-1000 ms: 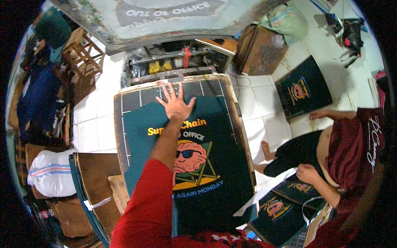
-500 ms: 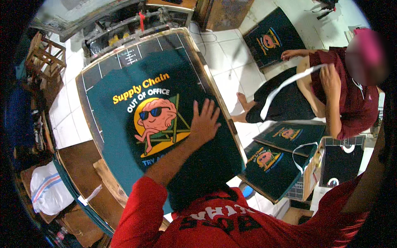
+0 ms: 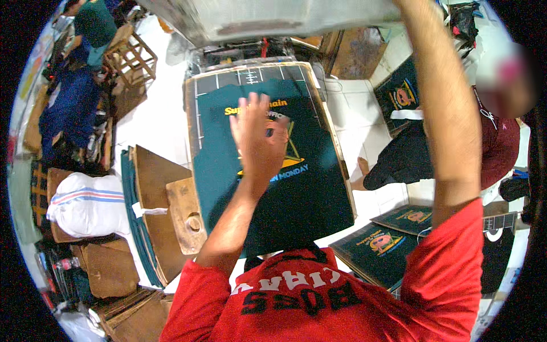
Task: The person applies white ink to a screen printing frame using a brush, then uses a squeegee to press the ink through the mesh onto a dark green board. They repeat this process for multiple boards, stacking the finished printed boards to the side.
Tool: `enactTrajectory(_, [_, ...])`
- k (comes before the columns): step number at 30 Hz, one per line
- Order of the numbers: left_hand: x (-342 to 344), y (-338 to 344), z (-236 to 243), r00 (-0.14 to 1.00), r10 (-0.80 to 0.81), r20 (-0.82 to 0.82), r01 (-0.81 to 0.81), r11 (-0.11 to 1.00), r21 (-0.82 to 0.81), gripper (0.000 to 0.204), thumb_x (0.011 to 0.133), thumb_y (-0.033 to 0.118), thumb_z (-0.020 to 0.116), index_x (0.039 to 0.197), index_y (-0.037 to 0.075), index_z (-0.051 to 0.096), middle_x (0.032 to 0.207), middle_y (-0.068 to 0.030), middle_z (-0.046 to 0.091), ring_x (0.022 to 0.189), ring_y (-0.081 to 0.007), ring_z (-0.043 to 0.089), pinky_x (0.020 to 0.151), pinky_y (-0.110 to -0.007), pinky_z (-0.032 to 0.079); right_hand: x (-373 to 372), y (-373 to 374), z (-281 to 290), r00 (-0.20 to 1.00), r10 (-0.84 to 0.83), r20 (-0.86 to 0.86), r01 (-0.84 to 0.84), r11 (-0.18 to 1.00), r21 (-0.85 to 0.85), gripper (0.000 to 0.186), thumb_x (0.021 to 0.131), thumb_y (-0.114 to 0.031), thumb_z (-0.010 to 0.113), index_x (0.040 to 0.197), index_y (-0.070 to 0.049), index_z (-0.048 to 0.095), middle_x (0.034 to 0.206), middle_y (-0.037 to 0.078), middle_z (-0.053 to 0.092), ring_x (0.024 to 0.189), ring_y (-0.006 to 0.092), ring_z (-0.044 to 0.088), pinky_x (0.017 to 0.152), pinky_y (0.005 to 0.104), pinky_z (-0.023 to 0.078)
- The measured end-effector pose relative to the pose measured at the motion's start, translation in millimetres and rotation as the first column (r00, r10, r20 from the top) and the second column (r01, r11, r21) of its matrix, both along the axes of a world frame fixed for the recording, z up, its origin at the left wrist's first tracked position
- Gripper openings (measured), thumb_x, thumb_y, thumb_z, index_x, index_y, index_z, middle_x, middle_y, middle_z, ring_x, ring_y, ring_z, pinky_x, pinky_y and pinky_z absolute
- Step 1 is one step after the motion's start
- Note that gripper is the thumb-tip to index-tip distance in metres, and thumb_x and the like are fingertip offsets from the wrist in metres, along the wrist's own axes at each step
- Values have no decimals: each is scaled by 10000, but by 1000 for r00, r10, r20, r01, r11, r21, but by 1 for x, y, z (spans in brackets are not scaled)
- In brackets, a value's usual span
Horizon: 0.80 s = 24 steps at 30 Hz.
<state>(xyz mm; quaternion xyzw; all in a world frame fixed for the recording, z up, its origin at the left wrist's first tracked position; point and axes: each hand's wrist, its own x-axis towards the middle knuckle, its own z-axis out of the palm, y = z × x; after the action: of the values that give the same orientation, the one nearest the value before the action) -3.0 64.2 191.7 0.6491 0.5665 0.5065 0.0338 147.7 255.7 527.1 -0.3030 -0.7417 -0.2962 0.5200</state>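
Note:
Dark green fabric [image 3: 305, 205] lies spread over a black platen board with white ruler marks [image 3: 285, 74]. The fabric carries a print of yellow and white lettering above a pink cartoon figure in a deck chair, with blue lettering [image 3: 292, 172] below. My left hand [image 3: 259, 134] is over the print with its fingers stretched out, hiding most of the figure; contact with the fabric cannot be made out. Above the board's far end is a large pale grey panel [image 3: 273, 17], slightly blurred. My right arm [image 3: 450, 108] reaches up towards it, its hand cut off by the top edge.
A wooden block [image 3: 183, 225] sits left of the board, beside brown panels [image 3: 154, 188] edged with green fabric. A white bundle [image 3: 88, 205] lies farther left. At right are printed green pieces [image 3: 370, 248] and a seated co-worker in a maroon shirt [image 3: 501, 137].
My left hand has gone from the print's right side to over its middle. My right arm now stretches upward. The view has shifted, and the grey panel fills more of the top.

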Motion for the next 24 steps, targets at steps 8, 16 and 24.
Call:
enactTrajectory(8, [-35, -177, 64, -203, -148, 968, 356, 909, 214, 729, 1055, 643, 403, 1582, 148, 315, 1527, -117, 468, 1266, -265, 576, 1142, -534, 411, 40, -215, -243, 997, 39, -62, -55, 961, -270, 427, 721, -10, 633, 1127, -115, 712, 1109, 109, 706, 1087, 335, 622, 1022, 499, 387])
enactTrajectory(16, [-25, -225, -183, -98, 670, 736, 405, 703, -585, 770, 1051, 686, 317, 1465, 50, 444, 1251, -164, 650, 1005, -319, 693, 915, -518, 549, 31, -211, -389, 997, 57, 48, -15, 784, -621, 432, 768, -42, 660, 1183, -164, 677, 1079, 43, 650, 1113, 292, 571, 1022, 486, 334])
enactTrajectory(24, [-65, -230, -163, 752, 617, 230, 251, 55, -966, 645, 988, 605, 596, 1071, -34, 625, 986, -182, 731, 951, -268, 705, 802, -424, 533, -17, -51, -449, 965, 116, 234, 111, 628, -770, 502, 724, -33, 720, 1202, -169, 654, 1119, 44, 672, 1124, 292, 570, 994, 495, 352])
